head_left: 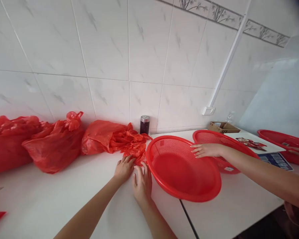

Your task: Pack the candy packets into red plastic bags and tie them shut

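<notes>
A filled red plastic bag [102,134] lies on its side on the white table, its crumpled mouth trailing to the right. My left hand [124,169] is closed on the loose edge of that mouth, its fingertips partly lost in the folds. Beside it, my right hand [143,184] reaches to the same loose plastic, fingers bent and apart, thumb separate, close to the rim of a red mesh basket [181,176]. The basket is tilted, with nothing visible inside. Another person's hand [205,150] rests on its far right rim.
More filled red bags [54,146] line the wall at left. A dark lidded cup [145,124] stands behind the bag mouth. At right are a second red basket [229,159], a scale [276,161] with a packet on top, a cardboard box [223,127] and another red basin [281,136].
</notes>
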Action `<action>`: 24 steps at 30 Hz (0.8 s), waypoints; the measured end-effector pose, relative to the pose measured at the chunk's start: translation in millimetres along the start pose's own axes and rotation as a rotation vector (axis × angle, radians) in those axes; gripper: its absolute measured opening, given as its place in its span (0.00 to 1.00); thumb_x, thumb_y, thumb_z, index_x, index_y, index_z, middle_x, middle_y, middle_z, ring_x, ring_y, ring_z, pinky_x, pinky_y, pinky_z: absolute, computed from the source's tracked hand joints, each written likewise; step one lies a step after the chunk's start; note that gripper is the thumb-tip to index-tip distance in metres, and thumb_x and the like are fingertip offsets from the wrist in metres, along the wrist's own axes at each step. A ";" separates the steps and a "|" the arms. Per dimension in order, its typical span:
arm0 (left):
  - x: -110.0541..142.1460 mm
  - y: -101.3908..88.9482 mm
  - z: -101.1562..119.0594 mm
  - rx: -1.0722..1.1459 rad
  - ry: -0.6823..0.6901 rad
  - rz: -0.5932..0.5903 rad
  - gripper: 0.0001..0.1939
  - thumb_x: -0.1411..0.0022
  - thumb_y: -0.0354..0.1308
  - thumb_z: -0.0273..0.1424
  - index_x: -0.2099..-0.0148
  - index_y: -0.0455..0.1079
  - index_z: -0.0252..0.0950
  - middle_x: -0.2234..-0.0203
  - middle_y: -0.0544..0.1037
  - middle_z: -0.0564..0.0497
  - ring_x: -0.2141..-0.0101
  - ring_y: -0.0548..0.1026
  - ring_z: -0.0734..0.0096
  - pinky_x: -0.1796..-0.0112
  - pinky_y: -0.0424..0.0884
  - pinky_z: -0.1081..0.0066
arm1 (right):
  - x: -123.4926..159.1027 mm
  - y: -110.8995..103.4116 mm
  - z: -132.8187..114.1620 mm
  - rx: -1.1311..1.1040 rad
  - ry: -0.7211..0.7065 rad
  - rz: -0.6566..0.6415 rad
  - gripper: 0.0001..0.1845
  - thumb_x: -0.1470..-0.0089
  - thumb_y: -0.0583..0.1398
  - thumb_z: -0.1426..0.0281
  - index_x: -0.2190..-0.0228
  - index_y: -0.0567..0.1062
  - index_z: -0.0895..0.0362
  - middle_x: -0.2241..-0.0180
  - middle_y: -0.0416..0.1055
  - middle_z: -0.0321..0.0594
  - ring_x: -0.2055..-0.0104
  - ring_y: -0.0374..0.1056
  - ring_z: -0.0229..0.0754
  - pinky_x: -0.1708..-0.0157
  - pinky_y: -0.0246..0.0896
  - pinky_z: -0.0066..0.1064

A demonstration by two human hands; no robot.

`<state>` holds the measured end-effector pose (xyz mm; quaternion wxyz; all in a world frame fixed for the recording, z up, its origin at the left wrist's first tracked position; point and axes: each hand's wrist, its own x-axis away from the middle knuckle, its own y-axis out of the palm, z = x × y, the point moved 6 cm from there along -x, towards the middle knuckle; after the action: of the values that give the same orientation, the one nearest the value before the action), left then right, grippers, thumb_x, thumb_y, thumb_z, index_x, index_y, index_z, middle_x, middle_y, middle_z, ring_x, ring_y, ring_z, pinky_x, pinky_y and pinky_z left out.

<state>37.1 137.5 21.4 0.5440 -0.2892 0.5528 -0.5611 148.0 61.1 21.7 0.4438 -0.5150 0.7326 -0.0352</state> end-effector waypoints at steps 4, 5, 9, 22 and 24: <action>23.8 -6.4 -11.2 0.036 -0.004 0.042 0.16 0.34 0.53 0.33 0.45 0.67 0.38 0.46 0.70 0.45 0.47 0.68 0.58 0.49 0.66 0.52 | -21.3 17.4 9.8 0.230 0.000 -0.141 0.19 0.48 0.57 0.74 0.53 0.72 0.53 0.51 0.69 0.50 0.47 0.63 0.56 0.50 0.56 0.47; 26.9 -7.3 -12.7 0.044 -0.023 0.053 0.16 0.34 0.53 0.33 0.45 0.67 0.38 0.48 0.71 0.45 0.48 0.69 0.59 0.50 0.67 0.52 | -22.8 18.8 12.6 0.232 0.011 -0.160 0.17 0.49 0.58 0.76 0.56 0.73 0.53 0.56 0.72 0.48 0.50 0.65 0.55 0.52 0.57 0.45; 29.3 -8.1 -18.6 0.104 -0.123 0.099 0.17 0.34 0.52 0.34 0.44 0.65 0.38 0.48 0.71 0.44 0.50 0.70 0.58 0.50 0.67 0.51 | -10.4 5.3 20.7 0.201 0.018 -0.189 0.11 0.51 0.57 0.79 0.70 0.75 0.52 0.70 0.74 0.40 0.64 0.68 0.48 0.64 0.57 0.35; 107.7 -90.0 -78.0 0.657 -0.360 0.129 0.20 0.38 0.45 0.42 0.51 0.70 0.39 0.59 0.80 0.49 0.60 0.78 0.62 0.58 0.73 0.68 | -11.3 -93.7 29.2 -0.761 0.583 -0.007 0.10 0.46 0.56 0.61 0.67 0.71 0.54 0.68 0.74 0.39 0.66 0.70 0.43 0.67 0.64 0.31; 135.4 -101.9 -77.6 0.687 -0.275 0.046 0.20 0.40 0.49 0.47 0.55 0.74 0.41 0.60 0.79 0.49 0.59 0.77 0.60 0.57 0.72 0.66 | -16.0 -85.8 28.8 -0.921 0.696 0.012 0.12 0.49 0.57 0.60 0.68 0.70 0.55 0.71 0.73 0.38 0.69 0.71 0.43 0.70 0.65 0.31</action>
<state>-97.1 14.5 61.9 0.6910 -0.1497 0.2603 -0.6575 231.0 45.2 57.8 -0.0933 -0.6091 0.7780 0.1224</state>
